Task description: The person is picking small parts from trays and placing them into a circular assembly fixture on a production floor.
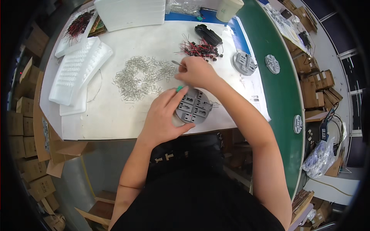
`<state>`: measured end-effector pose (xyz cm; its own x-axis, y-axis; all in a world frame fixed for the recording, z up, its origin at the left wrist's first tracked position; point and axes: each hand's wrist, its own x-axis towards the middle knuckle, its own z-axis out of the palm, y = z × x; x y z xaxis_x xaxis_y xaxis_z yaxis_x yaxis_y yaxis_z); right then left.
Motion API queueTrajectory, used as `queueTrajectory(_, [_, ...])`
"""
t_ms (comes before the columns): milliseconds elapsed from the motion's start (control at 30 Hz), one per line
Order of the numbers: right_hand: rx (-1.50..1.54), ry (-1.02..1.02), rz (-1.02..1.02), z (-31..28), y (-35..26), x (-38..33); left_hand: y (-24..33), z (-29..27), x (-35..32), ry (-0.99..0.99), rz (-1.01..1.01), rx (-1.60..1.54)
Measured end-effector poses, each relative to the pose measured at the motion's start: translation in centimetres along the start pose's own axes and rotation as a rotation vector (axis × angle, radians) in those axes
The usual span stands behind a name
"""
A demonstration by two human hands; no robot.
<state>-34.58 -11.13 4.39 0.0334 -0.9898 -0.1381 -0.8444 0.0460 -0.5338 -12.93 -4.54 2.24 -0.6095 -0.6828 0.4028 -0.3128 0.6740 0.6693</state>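
A round grey plastic housing (196,107) with slots and small compartments lies near the table's front edge. My left hand (163,115) is curled around its left side, thumb at the near rim and fingers at the far rim. A small green piece (179,88) shows by those fingertips. My right hand (197,72) is closed just beyond the housing, pinching a thin metal tool (176,62) that looks like tweezers; its tip points left over the pile. That pile of small bent silvery metal pins (135,77) spreads to the left of my right hand.
Red and black wired parts (201,49) lie beside a black device (208,35). Another grey housing (244,62) sits at the right. A green conveyor (283,98) carries more housings. White foam trays (79,71) stand left, a foam block (131,15) and a pale cup (229,9) at the back.
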Motion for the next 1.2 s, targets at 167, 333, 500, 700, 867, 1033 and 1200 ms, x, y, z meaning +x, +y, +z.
queueTrajectory(167, [-0.043, 0.050, -0.013, 1.0, 0.1, 0.6, -0.2, 0.5, 0.5, -0.075, 0.017, -0.044])
queueTrajectory(333, [-0.159, 0.108, -0.041, 1.0, 1.7, -1.1, -0.2, 0.5, -0.1, -0.080, -0.014, -0.075])
queueTrajectory(500, [-0.046, 0.117, -0.040, -0.4, 2.9, -1.9, -0.5, 0.1, -0.2, -0.084, -0.030, -0.128])
queueTrajectory(700, [0.100, -0.008, -0.040, -3.2, 2.5, -1.5, -0.9, -0.7, 0.0, -0.103, -0.036, -0.124])
queueTrajectory(867, [-0.115, -0.078, 0.013, -2.8, 1.8, -1.5, -1.2, -0.6, 0.0, -0.092, -0.043, -0.145])
queueTrajectory(1033, [0.036, 0.023, -0.122, -2.1, 3.1, -2.2, -1.1, -0.5, -0.1, -0.081, -0.046, -0.144])
queueTrajectory(1200, [0.546, 0.153, 0.099, -1.9, 3.4, -3.9, -1.0, -0.3, -0.1, -0.062, -0.060, -0.136])
